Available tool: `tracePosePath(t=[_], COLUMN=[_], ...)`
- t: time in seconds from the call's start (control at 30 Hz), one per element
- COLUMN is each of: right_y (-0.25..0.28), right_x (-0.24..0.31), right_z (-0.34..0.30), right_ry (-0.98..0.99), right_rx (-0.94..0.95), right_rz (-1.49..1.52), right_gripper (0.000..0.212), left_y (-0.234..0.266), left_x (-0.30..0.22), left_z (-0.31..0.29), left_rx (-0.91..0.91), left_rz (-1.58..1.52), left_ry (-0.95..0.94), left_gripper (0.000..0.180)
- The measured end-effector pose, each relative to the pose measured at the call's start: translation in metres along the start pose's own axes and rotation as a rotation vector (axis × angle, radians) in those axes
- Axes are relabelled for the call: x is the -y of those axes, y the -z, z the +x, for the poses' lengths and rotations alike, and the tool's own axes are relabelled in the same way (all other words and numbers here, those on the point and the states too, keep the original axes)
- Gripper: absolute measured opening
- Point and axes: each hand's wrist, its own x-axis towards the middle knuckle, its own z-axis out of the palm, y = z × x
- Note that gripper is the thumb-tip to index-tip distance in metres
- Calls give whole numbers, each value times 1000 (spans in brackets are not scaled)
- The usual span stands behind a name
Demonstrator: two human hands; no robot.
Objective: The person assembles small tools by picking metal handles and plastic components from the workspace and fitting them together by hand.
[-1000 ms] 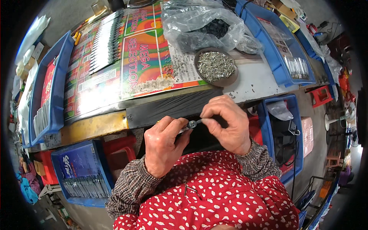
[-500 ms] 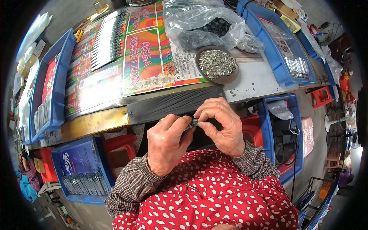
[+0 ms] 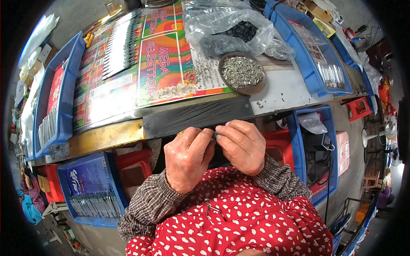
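Note:
My left hand (image 3: 185,155) and my right hand (image 3: 242,147) meet just in front of the table's near edge. Between their fingertips sits a small dark part (image 3: 214,135), mostly covered, its exact kind too small to make out. Left thumb and fingers pinch it from one side; the right fingers press together against its other side. Beyond my hands, a round brown dish (image 3: 256,88) is heaped with small silvery metal pins (image 3: 241,71). Behind it lies a clear plastic bag (image 3: 198,38) with black small parts (image 3: 241,30) inside.
A row of slim metal-tipped pieces on white card (image 3: 117,47) lies on the colourful printed sheet (image 3: 164,68). Blue trays stand at the table's left (image 3: 68,94) and right (image 3: 314,85). Below are another blue tray (image 3: 121,187), a blue crate (image 3: 335,141) and red stools (image 3: 136,164).
My right hand has come lower and turned, its fingers now folded closer over the small dark part, which shows less. The left hand has hardly moved.

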Motion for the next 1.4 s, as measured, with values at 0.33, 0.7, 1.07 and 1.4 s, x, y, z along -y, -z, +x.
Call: tracePosePath(t=[0.33,0.7,1.07,1.4], right_y=[12,9,8,-7], right_x=[-5,3,-9,-29], right_z=[13,26,35,38], right_ry=[-639,-1125,-967,-763], right_rx=[17,245,41,13], right_rz=[541,998,791,609], right_gripper=[24,22,20,15], left_y=[-2,-5,28,87], left_x=[10,4,34,189], left_z=[5,6,37,109], left_rx=[5,-15,25,-51], left_rz=[-17,-9,124,479], left_ry=[10,-30,-70,69], left_gripper=[29,30,27,20])
